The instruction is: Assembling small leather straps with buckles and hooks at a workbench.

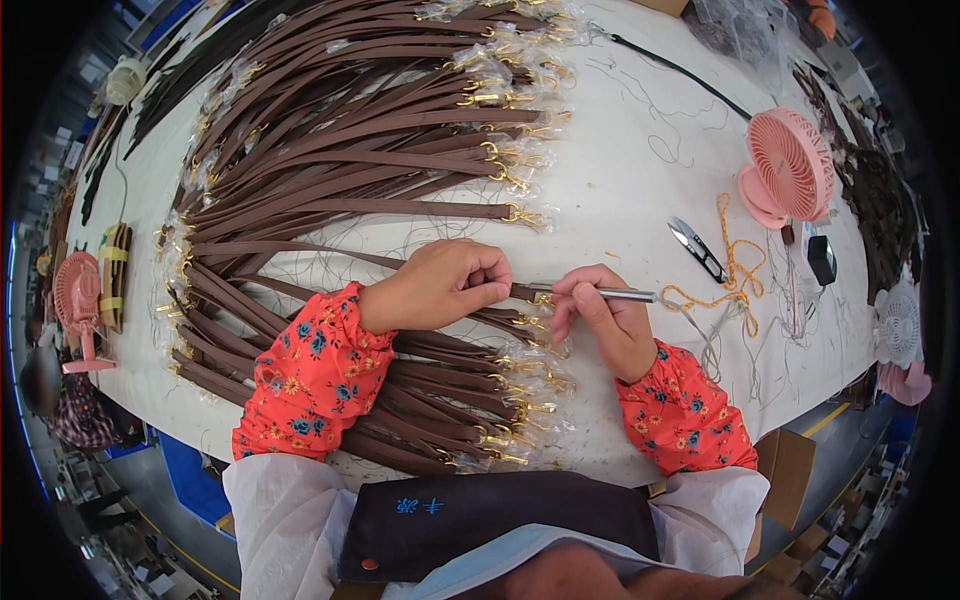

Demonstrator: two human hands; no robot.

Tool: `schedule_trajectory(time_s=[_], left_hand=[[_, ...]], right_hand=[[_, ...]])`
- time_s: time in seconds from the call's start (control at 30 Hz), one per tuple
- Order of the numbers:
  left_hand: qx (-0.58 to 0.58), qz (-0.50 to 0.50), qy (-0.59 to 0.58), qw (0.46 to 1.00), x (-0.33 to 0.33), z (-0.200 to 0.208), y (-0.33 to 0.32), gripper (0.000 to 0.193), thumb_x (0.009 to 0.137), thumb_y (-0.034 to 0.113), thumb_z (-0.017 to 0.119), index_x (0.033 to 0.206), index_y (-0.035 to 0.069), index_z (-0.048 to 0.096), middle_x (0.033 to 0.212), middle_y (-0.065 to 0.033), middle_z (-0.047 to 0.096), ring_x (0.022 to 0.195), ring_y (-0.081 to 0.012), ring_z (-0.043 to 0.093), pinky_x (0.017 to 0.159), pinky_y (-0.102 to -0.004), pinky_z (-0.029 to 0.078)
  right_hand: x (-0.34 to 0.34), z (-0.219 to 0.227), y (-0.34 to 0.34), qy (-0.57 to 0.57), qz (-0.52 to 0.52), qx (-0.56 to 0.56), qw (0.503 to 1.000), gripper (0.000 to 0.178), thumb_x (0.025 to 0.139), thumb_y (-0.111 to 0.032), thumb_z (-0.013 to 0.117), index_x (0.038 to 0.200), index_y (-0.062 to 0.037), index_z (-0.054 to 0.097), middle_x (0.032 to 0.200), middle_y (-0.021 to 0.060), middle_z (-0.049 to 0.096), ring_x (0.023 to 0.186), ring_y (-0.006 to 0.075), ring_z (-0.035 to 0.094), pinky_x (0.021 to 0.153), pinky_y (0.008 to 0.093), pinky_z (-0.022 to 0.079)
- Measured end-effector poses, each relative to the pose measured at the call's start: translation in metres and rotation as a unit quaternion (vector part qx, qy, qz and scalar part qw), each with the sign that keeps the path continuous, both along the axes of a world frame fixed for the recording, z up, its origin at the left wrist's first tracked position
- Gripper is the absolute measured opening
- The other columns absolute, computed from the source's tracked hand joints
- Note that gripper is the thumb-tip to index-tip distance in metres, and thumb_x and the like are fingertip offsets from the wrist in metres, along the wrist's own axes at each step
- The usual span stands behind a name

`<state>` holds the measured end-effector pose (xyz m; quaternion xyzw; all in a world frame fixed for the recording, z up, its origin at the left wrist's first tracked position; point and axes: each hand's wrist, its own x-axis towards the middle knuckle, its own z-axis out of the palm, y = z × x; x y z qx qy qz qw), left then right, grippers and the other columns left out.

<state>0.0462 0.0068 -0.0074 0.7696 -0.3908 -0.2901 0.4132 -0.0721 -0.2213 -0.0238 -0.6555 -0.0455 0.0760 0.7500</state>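
My left hand [445,285] is closed, fingers curled and thumb pressed in, around a brown strap [524,291] near its right end. A gold metal fitting at that end reaches toward my right hand [605,318]. That hand grips a slim silver pen-shaped tool [632,295], whose far end sticks out to the right past the fingers. The tool's other end is hidden by my fingers, so I cannot tell whether it touches the strap. Many similar brown straps [370,133] with gold clasps in clear plastic wrap lie behind and below my hands.
Right of my right hand lie black-handled thread snips [698,250] and a tangled yellow cord [738,270]. A pink fan [790,165] stands farther right, another pink fan [77,290] at the left. Loose threads are scattered over the white tabletop [625,170]. Dark straps [190,80] lie far left.
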Motion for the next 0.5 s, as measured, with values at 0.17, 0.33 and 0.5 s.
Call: schedule_trajectory(time_s=[0.17, 0.33, 0.5], left_hand=[[0.004, 0.000, -0.005, 1.000, 0.000, 0.000, 0.000, 0.012, 0.090, 0.017, 0.067, 0.090, 0.005, 0.063, 0.070, -0.0008, 0.054, 0.062, -0.0104, 0.047, 0.057, -0.0271, 0.040], [0.011, -0.002, -0.001, 1.000, 0.000, 0.001, 0.000, 0.010, 0.089, 0.014, 0.068, 0.090, 0.005, 0.063, 0.073, -0.0011, 0.055, 0.063, -0.0103, 0.048, 0.058, -0.0268, 0.041], [-0.063, 0.075, 0.017, 0.995, -0.002, -0.006, -0.001, 0.009, 0.087, 0.011, 0.068, 0.092, 0.004, 0.064, 0.080, -0.0052, 0.061, 0.067, -0.0148, 0.057, 0.062, -0.0306, 0.047]], right_hand=[[0.000, 0.001, 0.001, -0.001, -0.001, -0.002, 1.000, 0.029, 0.106, -0.024, 0.044, 0.111, 0.0023, 0.054, 0.084, 0.0077, 0.064, 0.072, 0.0121, 0.061, 0.069, 0.0250, 0.050], [0.000, 0.001, 0.000, 0.004, -0.002, -0.002, 1.000, 0.029, 0.106, -0.024, 0.043, 0.111, 0.0028, 0.054, 0.084, 0.0082, 0.064, 0.072, 0.0125, 0.062, 0.069, 0.0252, 0.050], [0.000, 0.000, 0.002, -0.016, -0.019, 0.010, 1.000, 0.028, 0.106, -0.022, 0.043, 0.111, 0.0030, 0.054, 0.084, 0.0092, 0.064, 0.071, 0.0133, 0.062, 0.068, 0.0261, 0.050]])
